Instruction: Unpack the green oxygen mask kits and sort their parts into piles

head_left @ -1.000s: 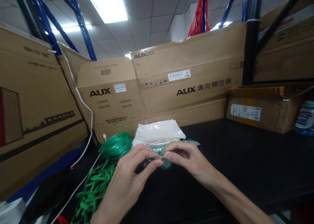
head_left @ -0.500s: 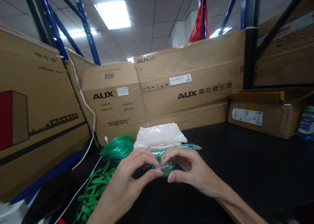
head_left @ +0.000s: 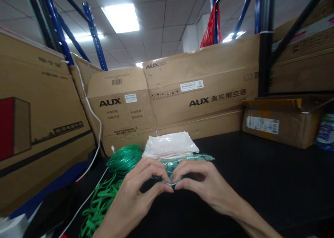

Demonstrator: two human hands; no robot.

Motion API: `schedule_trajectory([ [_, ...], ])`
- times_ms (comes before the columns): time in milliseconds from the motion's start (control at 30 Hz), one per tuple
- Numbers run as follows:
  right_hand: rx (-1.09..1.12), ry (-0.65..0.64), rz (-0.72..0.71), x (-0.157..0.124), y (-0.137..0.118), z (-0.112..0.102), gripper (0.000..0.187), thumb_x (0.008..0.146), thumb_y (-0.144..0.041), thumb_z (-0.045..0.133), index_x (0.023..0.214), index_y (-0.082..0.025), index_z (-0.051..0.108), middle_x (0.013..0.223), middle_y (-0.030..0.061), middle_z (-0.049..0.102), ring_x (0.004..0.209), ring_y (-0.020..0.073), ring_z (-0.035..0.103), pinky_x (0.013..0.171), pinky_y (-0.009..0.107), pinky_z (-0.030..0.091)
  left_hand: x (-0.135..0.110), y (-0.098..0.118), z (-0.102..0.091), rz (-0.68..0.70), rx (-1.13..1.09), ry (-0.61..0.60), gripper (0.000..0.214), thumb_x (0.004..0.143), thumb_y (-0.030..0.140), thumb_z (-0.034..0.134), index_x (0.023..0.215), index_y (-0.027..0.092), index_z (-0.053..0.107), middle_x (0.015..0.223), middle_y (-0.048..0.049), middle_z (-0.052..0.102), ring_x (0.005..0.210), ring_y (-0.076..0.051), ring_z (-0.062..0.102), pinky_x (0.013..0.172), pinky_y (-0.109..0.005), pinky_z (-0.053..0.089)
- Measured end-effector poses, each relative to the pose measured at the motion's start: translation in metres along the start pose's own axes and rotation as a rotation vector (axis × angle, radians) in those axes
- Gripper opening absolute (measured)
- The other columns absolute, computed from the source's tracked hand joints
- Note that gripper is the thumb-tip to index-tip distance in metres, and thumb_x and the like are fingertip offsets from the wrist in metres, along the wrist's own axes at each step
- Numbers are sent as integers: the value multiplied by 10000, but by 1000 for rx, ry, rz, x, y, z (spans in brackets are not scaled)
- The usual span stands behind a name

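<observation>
Both my hands meet over the black table [head_left: 261, 182], pinching a small clear plastic bag with green contents [head_left: 172, 171] between thumbs and fingers. My left hand [head_left: 135, 192] grips its left side, my right hand [head_left: 200, 185] its right side, fingertips almost touching. Just behind the hands lies a stack of clear and white plastic bags [head_left: 169, 144]. A coil of green cord [head_left: 124, 157] sits to the left of it, and loose green straps [head_left: 100, 201] trail toward me beside my left hand.
Flattened AUX cardboard boxes [head_left: 198, 88] stand along the back of the table and at the left. A taped brown carton [head_left: 279, 121] rests at the right. A white cable [head_left: 97, 126] hangs down at the left. Blue rack posts rise behind.
My fingers have shifted on the small bag, the thumbs and fingertips drawing closer together. The view has tilted slightly down.
</observation>
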State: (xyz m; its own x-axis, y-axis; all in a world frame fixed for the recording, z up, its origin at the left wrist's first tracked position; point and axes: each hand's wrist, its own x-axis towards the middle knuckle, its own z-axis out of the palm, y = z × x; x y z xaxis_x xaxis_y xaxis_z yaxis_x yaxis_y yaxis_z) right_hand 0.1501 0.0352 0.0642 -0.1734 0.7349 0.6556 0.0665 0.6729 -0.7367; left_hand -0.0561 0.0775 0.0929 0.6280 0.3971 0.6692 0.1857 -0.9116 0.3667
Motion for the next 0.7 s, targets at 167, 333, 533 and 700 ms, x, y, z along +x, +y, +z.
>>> schedule_trajectory([
  [167,-53,-48,-142,-4,0,-1,47,862,-180,757,871,-197,799,845,30,764,831,170,693,810,293,521,-1,5,3,11,20,-56,193,897,52,643,829,232,638,916,13,624,896,-144,603,804,-232,457],
  [333,-71,-41,-245,-4,-1,-3,89,892,-143,713,864,-193,781,801,27,749,782,168,677,798,316,535,-3,5,8,74,32,-30,214,900,25,607,863,235,631,940,0,616,915,-153,593,825,-250,458],
  [533,-96,-9,-307,-5,-6,-3,127,904,-85,679,872,-168,769,802,41,738,797,168,681,803,314,535,-2,-3,15,112,2,49,196,900,56,632,926,249,614,1098,-10,598,1065,-166,574,939,-264,428],
  [700,-129,33,-365,-5,-7,4,152,916,-79,659,931,-198,752,833,36,735,804,168,672,791,317,529,-4,-4,17,113,-55,86,176,931,78,591,915,252,578,1111,-13,588,1061,-167,573,942,-269,432],
])
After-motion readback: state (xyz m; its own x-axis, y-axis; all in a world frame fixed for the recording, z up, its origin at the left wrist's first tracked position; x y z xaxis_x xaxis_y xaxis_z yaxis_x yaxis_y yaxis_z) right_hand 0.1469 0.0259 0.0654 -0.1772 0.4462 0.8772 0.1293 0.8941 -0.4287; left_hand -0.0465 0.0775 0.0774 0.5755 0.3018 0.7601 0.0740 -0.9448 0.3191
